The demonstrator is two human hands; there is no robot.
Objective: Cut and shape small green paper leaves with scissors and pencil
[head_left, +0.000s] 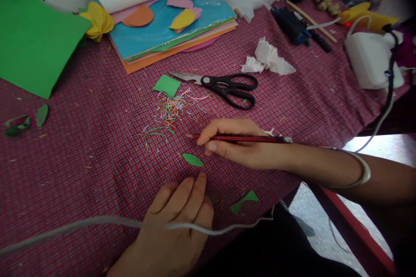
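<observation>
My right hand (240, 149) grips a dark red pencil (260, 139) between thumb and fingers, its tip pointing left over the checked cloth. Just below that tip lies a small green paper leaf (193, 159). My left hand (182, 216) rests palm down on the cloth, fingers stretched toward the leaf and nothing visible in them; a fingertip ends close below it. To the right of this hand is a green paper offcut (244, 201). Beyond the hands are black-handled scissors (224, 86), lying partly open, a green paper square (167, 85) and a pile of paper snippets (170, 108).
A stack of coloured sheets (169, 30) with cut petals sits at the back. Large green paper (32, 34) and a yellow paper flower (97, 21) are at left. Crumpled tissue (269, 57), a glue gun (367, 15) and a white box (370, 58) stand right. A pale cable (97, 221) crosses the front.
</observation>
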